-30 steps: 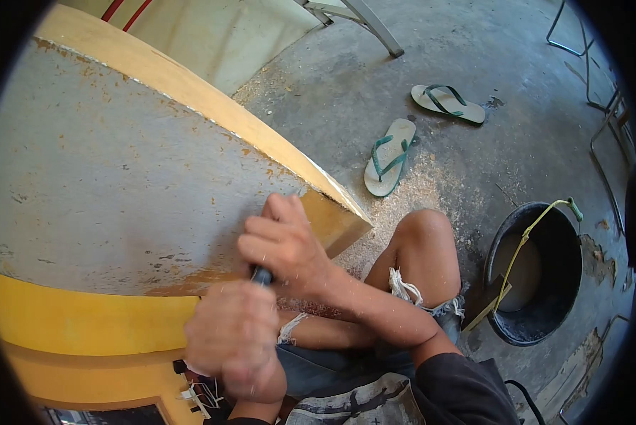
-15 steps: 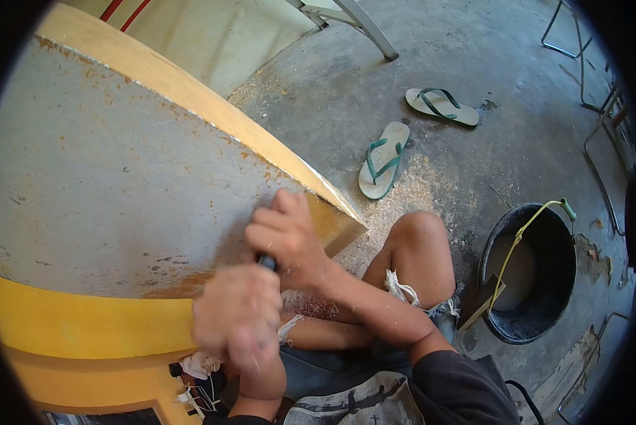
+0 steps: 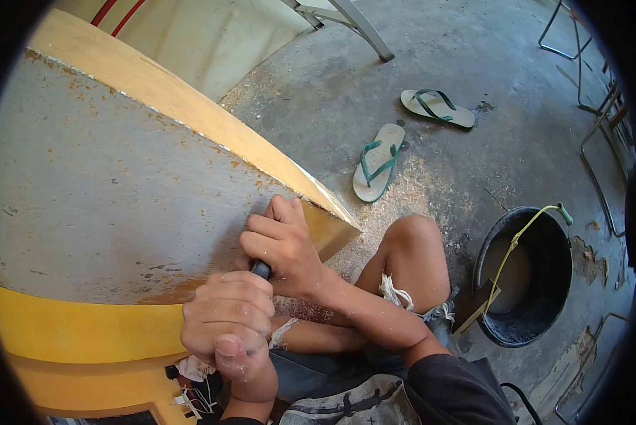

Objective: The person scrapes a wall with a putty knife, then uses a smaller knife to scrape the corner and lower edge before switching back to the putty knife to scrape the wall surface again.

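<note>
My left hand (image 3: 229, 315) is closed in a fist around the black handle (image 3: 261, 269) of a tool. Only a short part of that handle shows between my hands, and the working end is hidden. In front of it, my right hand (image 3: 281, 244) is closed with bent fingers against the worn grey surface of a large panel (image 3: 141, 191). What its fingers grip is covered. Close to my right hand is the panel's edge and corner, with a pale orange side (image 3: 190, 110). Scraped brownish patches show on the grey face near my left hand.
Two flip-flops (image 3: 379, 170) lie on the concrete floor (image 3: 318, 106) amid scattered shavings. A black bucket (image 3: 484, 283) with a yellow handle stands at the right, a wooden piece (image 3: 475, 308) beside it. Ladder legs (image 3: 364, 28) rise behind; wires (image 3: 201, 397) are at lower left.
My left hand, blurred before, is now sharp and has shifted slightly left and down. My right hand stays closed by the panel's corner. The whole view has shifted a little.
</note>
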### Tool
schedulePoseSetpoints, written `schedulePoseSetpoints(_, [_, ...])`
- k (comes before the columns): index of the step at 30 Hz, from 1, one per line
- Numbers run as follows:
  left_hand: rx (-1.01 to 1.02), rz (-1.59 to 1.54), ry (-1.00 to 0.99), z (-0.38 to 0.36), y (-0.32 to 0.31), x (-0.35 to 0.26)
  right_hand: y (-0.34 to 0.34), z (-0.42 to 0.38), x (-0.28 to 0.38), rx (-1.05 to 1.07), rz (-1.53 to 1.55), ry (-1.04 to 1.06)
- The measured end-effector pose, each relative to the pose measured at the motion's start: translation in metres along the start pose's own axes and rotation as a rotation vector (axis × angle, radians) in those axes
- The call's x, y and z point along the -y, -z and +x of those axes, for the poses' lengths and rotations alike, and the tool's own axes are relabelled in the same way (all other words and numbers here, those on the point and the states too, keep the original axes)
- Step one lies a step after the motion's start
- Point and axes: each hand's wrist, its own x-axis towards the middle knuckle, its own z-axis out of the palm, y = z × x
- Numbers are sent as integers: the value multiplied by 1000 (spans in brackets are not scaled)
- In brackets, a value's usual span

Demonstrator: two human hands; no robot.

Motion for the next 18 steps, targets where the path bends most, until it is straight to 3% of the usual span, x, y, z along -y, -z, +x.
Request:
schedulePoseSetpoints(8, [-9, -92, -97, 2, -2, 9, -2, -3, 0, 8, -15, -29])
schedulePoseSetpoints(10, [69, -67, -163, 4, -7, 1, 0, -1, 4, 12, 35, -7])
schedulePoseSetpoints(16, [-19, 28, -138, -2, -8, 2, 0, -5, 2, 25, 31, -32])
schedulePoseSetpoints(17, [91, -52, -211, -3, 0, 1, -2, -3, 3, 36, 18, -30])
schedulePoseSetpoints(18, [74, -68, -202, -5, -2, 3, -7, -3, 5, 17, 44, -24])
